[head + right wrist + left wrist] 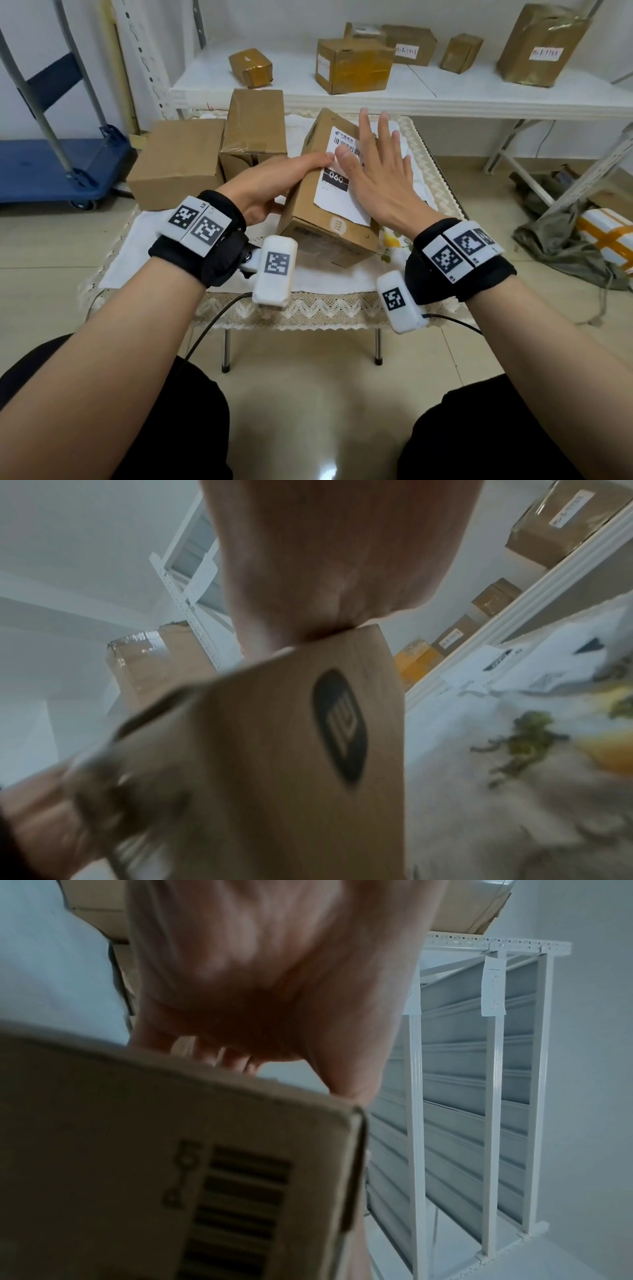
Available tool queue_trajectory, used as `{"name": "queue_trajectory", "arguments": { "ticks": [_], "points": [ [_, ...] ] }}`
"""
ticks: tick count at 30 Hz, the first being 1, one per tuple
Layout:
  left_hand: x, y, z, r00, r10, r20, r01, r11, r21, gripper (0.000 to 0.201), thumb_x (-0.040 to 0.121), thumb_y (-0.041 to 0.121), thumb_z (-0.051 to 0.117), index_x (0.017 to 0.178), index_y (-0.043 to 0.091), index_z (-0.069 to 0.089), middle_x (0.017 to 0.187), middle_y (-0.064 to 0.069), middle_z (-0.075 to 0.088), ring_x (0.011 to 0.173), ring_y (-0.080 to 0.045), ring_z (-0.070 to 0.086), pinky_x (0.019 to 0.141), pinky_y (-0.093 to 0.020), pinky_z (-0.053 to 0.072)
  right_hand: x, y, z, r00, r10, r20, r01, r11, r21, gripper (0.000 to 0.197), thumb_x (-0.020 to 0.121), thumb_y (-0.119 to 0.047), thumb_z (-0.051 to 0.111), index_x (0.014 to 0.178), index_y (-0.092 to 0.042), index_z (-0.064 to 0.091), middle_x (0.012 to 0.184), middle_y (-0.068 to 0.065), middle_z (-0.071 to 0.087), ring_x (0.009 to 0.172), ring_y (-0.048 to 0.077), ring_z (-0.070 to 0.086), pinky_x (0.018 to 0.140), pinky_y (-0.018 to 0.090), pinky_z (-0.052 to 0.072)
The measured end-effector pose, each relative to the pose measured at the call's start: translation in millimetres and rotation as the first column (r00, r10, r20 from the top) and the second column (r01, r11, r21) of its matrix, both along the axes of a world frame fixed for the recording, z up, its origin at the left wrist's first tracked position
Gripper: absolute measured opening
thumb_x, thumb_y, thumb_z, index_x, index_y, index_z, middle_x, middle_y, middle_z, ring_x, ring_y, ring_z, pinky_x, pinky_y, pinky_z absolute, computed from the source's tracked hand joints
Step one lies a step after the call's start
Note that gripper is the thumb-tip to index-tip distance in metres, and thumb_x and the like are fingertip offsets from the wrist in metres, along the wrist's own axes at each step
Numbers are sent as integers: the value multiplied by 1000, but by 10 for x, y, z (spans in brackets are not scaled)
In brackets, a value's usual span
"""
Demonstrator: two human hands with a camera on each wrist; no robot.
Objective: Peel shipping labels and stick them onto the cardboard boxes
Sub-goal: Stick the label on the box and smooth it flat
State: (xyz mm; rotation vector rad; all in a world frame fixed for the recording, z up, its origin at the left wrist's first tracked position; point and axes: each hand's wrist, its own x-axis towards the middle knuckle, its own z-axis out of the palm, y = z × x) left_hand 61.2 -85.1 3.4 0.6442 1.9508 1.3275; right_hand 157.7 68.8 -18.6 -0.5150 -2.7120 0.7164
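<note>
A brown cardboard box [305,212] lies tilted on the small table, with a white shipping label [334,195] marked 060 on its top face. My left hand [291,174] grips the box's left side, thumb laid along the top edge by the label. My right hand [370,144] lies flat on the label with fingers spread and straight. In the left wrist view the left hand [274,988] reaches over the box [137,1150], near its printed barcode. In the right wrist view the palm of my right hand [325,561] rests on the box [274,750].
Two more plain boxes [178,161] [255,126] stand at the table's back left. White label sheets [421,178] lie right of the held box. A white shelf [445,92] behind carries several boxes. A blue trolley [51,171] stands left, and a bag [565,246] lies on the floor right.
</note>
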Motion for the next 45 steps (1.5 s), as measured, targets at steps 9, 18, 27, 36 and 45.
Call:
{"name": "queue_trajectory", "arguments": {
  "ticks": [9, 18, 27, 36, 45],
  "points": [
    [-35, 16, -12, 997, 69, 20, -70, 996, 58, 44, 92, 56, 63, 119, 23, 72, 92, 6, 79, 75, -6, 71, 76, -28, 51, 37, -42, -18, 999, 27, 21, -28, 999, 26, 74, 100, -71, 15, 159, -39, -16, 167, -1, -27, 154, 26, -24, 123, 58, -12],
    [-82, -4, -21, 976, 204, 77, -213, 969, 123, 37, 92, 51, 65, 119, 26, 70, 96, 7, 80, 78, -5, 75, 69, -24, 53, 80, -184, -82, 994, 104, 42, -105, 994, 20, 72, 102, -67, 19, 159, -40, -17, 166, -3, -29, 154, 24, -24, 122, 54, -14],
    [-139, -9, -22, 967, 246, 68, -254, 957, 143, 42, 90, 51, 68, 120, 21, 69, 98, 6, 80, 91, -12, 75, 80, -31, 57, 103, -165, -57, 994, 109, 32, -109, 994, -2, 73, 102, -67, 18, 159, -38, -17, 166, -5, -29, 154, 23, -24, 123, 52, -15],
    [-143, -7, -36, 952, 288, 107, -302, 941, 153, 37, 91, 52, 66, 114, 23, 72, 95, 8, 80, 92, -13, 74, 88, -33, 55, 129, -210, -78, 987, 149, 60, -151, 988, 31, 74, 101, -69, 18, 159, -39, -17, 166, -4, -29, 154, 23, -23, 124, 54, -12],
    [-151, -36, -13, 974, 221, 50, -226, 964, 139, 28, 97, 51, 60, 100, 25, 71, 76, 12, 77, 66, -3, 71, 69, -24, 52, 134, -176, -40, 984, 176, -19, -177, 976, -124, 73, 103, -64, 22, 159, -38, -17, 167, -4, -26, 155, 22, -22, 125, 55, -8]
  ]
}}
